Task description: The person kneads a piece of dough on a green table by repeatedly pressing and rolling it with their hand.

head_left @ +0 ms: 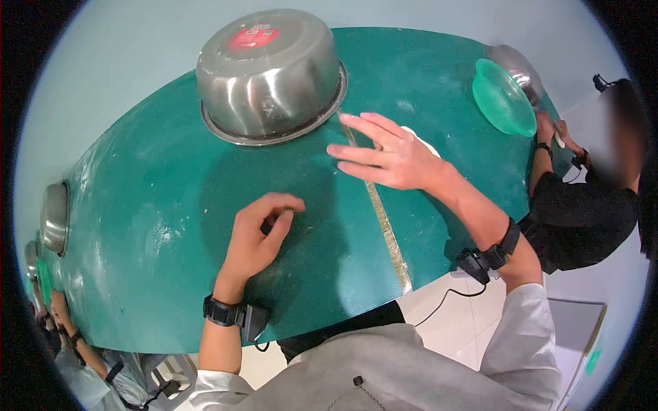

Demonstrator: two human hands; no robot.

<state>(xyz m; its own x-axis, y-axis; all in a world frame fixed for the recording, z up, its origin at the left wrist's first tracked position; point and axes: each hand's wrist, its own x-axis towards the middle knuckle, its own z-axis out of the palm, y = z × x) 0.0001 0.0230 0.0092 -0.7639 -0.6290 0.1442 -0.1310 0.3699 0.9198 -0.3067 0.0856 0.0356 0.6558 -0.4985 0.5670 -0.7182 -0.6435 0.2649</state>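
A large steel basin (271, 85) with a red label rests upside down on the green table (151, 171), beyond both hands. My right hand (391, 154) hovers beside the basin's lower right rim, its fingers spread and nothing between them. Partly hidden behind it is a white, smooth-edged thing (423, 142). My left hand (259, 233) is nearer the front edge, fingers curled in toward the thumb; I cannot tell whether anything is inside. Between the hands, a narrow worn strip (387, 233) runs across the tabletop toward the front edge.
A green plastic bowl (504, 98) and a steel basin (519, 68) stand at the far right, close to a person in black (582, 219). At the left edge is another steel bowl (55, 218), with another person's arm (75, 329) below. White powdery smears mark the table. Cables hang from my wristbands.
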